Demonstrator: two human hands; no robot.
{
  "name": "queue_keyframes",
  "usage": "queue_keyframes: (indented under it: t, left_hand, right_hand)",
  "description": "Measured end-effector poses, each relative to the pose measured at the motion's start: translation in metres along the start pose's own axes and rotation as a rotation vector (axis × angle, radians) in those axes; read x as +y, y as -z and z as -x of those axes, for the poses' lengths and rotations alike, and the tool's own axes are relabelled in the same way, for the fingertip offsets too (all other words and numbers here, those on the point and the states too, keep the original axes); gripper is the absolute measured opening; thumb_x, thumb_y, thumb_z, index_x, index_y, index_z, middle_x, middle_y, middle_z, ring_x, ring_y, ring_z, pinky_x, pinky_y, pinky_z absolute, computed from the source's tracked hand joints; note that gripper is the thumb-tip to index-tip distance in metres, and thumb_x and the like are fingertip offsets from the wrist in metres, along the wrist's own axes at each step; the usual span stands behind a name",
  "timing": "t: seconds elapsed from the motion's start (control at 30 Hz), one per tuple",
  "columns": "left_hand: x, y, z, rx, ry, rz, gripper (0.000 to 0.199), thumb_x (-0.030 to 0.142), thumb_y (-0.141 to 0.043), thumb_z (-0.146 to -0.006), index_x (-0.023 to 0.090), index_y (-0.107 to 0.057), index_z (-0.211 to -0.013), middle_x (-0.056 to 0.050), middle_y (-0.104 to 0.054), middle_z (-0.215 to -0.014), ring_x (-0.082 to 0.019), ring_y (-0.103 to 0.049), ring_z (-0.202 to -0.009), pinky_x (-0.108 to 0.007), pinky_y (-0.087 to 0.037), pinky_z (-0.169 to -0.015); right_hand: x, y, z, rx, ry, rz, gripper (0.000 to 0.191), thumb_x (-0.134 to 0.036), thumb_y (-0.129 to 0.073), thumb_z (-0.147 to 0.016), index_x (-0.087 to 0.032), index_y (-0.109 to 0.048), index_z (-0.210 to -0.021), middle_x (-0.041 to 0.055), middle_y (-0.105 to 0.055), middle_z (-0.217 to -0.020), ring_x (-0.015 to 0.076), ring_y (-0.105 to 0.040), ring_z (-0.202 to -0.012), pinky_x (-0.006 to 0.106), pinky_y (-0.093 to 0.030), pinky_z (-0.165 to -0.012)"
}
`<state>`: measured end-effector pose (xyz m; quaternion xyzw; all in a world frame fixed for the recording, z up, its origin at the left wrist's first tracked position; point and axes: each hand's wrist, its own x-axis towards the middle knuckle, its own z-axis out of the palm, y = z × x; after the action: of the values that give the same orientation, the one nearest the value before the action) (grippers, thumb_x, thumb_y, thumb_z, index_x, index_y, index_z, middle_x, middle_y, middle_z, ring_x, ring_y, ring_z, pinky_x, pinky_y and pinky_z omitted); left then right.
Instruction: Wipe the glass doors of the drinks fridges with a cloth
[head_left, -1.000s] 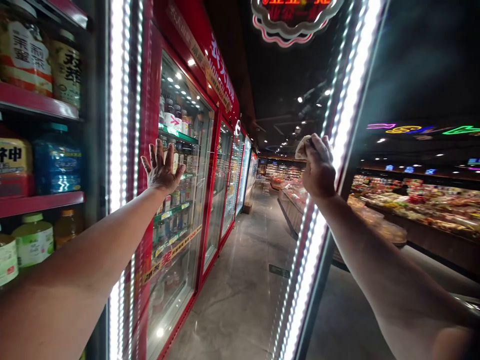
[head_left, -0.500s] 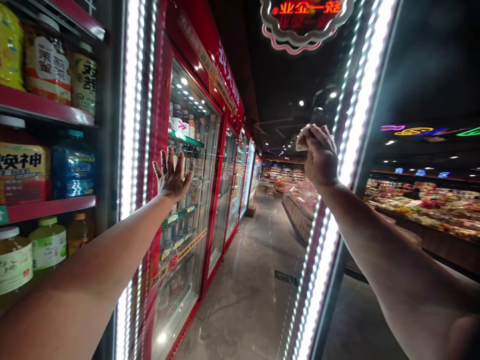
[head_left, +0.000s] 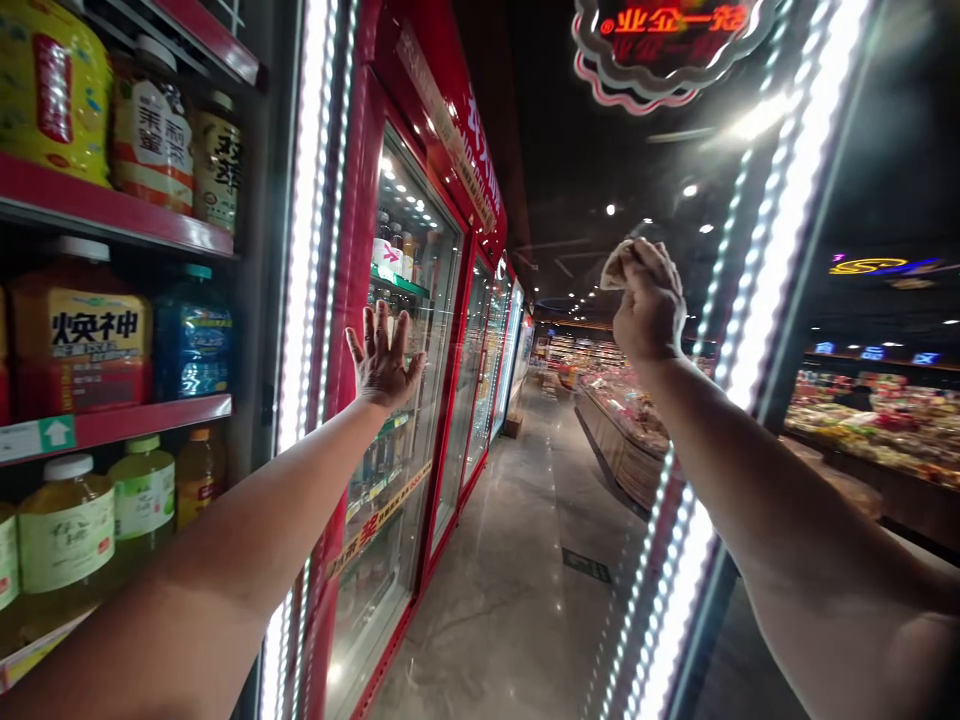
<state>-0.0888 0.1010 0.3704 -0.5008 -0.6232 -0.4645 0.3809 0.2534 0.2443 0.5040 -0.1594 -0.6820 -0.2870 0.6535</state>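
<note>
A glass door [head_left: 517, 560] edged with bright LED strips stands in front of me, with a round sign at its top. My left hand [head_left: 384, 358] lies spread against the glass, fingers apart and holding nothing. Higher up and to the right, my right hand [head_left: 649, 300] is closed around a pale cloth [head_left: 616, 268] at the door's glass, close to the right LED strip [head_left: 757, 300]. Part of the cloth is hidden by the fingers.
Shelves at the left hold several bottles, among them a blue jug [head_left: 195, 335] and a large red bottle [head_left: 82, 335]. Beyond the glass are red fridges [head_left: 442, 470], a shiny floor [head_left: 510, 600] and a produce display [head_left: 626, 430].
The view has turned left, so shelves, door and fridges appear further right. My right hand and the cloth have shifted slightly left relative to the door's right LED strip. My left hand stays spread.
</note>
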Motion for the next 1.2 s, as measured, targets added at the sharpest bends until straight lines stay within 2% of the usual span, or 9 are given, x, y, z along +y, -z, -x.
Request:
queue_keyframes:
  t: [0.1, 0.27, 0.47, 0.63, 0.7, 0.87, 1.07, 1.13, 1.2]
  left_hand:
    - [-0.001, 0.0, 0.0, -0.008, 0.0, 0.006, 0.073, 0.055, -0.042, -0.1, 0.027, -0.027, -0.166, -0.005, -0.013, -0.176, -0.026, 0.013, -0.162, -0.058, 0.013, -0.129]
    - [-0.005, -0.004, 0.0, -0.017, -0.019, 0.009, 0.075, 0.054, -0.043, -0.1, 0.025, -0.026, -0.167, -0.005, -0.01, -0.176, -0.028, 0.012, -0.162, -0.059, 0.013, -0.129]
    - [-0.009, -0.007, 0.0, -0.015, -0.038, -0.001, 0.075, 0.054, -0.044, -0.1, 0.023, -0.026, -0.167, -0.005, -0.001, -0.175, -0.028, 0.012, -0.161, -0.057, 0.014, -0.129]
    - [-0.011, -0.004, 0.002, -0.031, -0.051, 0.01, 0.077, 0.053, -0.045, -0.1, 0.023, -0.024, -0.167, -0.005, -0.008, -0.175, -0.028, 0.012, -0.161, -0.058, 0.012, -0.13]
    - [-0.012, -0.005, 0.002, -0.033, -0.065, 0.016, 0.076, 0.053, -0.044, -0.1, 0.022, -0.024, -0.167, -0.005, -0.011, -0.175, -0.028, 0.012, -0.161, -0.056, 0.011, -0.131]
    - [-0.02, -0.012, 0.003, 0.02, -0.121, 0.03, 0.08, 0.06, -0.036, -0.102, 0.015, -0.022, -0.167, -0.012, -0.01, -0.175, -0.031, 0.005, -0.162, -0.058, 0.012, -0.13]
    - [-0.041, -0.017, 0.005, 0.054, -0.262, 0.062, 0.091, 0.07, -0.025, -0.101, 0.006, -0.016, -0.166, -0.021, -0.015, -0.173, -0.034, 0.0, -0.162, -0.058, 0.004, -0.131]
    - [-0.048, -0.015, 0.005, 0.046, -0.309, 0.073, 0.091, 0.071, -0.025, -0.101, 0.009, -0.012, -0.167, -0.021, -0.016, -0.173, -0.034, -0.002, -0.162, -0.059, 0.001, -0.131]
    - [-0.054, -0.013, 0.005, 0.032, -0.339, 0.086, 0.092, 0.072, -0.027, -0.101, 0.012, -0.007, -0.168, -0.02, -0.015, -0.173, -0.034, -0.003, -0.162, -0.06, 0.0, -0.131]
  right_hand:
    - [-0.011, -0.013, 0.004, 0.023, 0.007, -0.013, 0.051, -0.021, -0.039, -0.102, -0.032, -0.06, -0.147, 0.0039, -0.058, -0.154, 0.0291, -0.044, -0.15, 0.059, -0.038, -0.123]
    - [-0.037, -0.023, 0.016, -0.176, 0.148, -0.047, 0.049, -0.023, -0.041, -0.102, -0.035, -0.058, -0.147, 0.0013, -0.061, -0.151, 0.0261, -0.048, -0.148, 0.056, -0.042, -0.121]
    - [-0.055, -0.039, 0.0, -0.029, 0.052, -0.023, 0.054, -0.021, -0.038, -0.102, -0.037, -0.054, -0.151, 0.0016, -0.057, -0.154, 0.0268, -0.043, -0.151, 0.06, -0.038, -0.124]
    - [-0.083, -0.051, 0.023, -0.214, 0.241, -0.069, 0.057, -0.016, -0.042, -0.1, -0.039, -0.053, -0.151, -0.0011, -0.06, -0.152, 0.0242, -0.046, -0.15, 0.056, -0.043, -0.121]
    - [-0.081, -0.054, 0.017, -0.223, 0.253, -0.065, 0.055, -0.017, -0.042, -0.1, -0.037, -0.055, -0.15, -0.0002, -0.059, -0.153, 0.0248, -0.045, -0.15, 0.055, -0.042, -0.122]
    - [-0.078, -0.069, -0.009, -0.078, 0.112, 0.005, 0.055, -0.019, -0.037, -0.103, -0.036, -0.05, -0.154, 0.0013, -0.055, -0.157, 0.0277, -0.042, -0.152, 0.06, -0.037, -0.124]
    - [-0.12, -0.08, 0.011, -0.293, 0.257, -0.038, 0.058, -0.017, -0.035, -0.103, -0.037, -0.044, -0.157, 0.0002, -0.054, -0.157, 0.0255, -0.043, -0.151, 0.057, -0.038, -0.123]
    - [-0.123, -0.083, 0.004, -0.293, 0.273, -0.054, 0.056, -0.018, -0.035, -0.104, -0.036, -0.046, -0.156, 0.0009, -0.056, -0.156, 0.0259, -0.044, -0.15, 0.058, -0.037, -0.122]
    - [-0.122, -0.089, -0.009, -0.225, 0.236, -0.052, 0.054, -0.021, -0.033, -0.105, -0.036, -0.046, -0.156, 0.0032, -0.055, -0.156, 0.0273, -0.042, -0.151, 0.059, -0.035, -0.122]
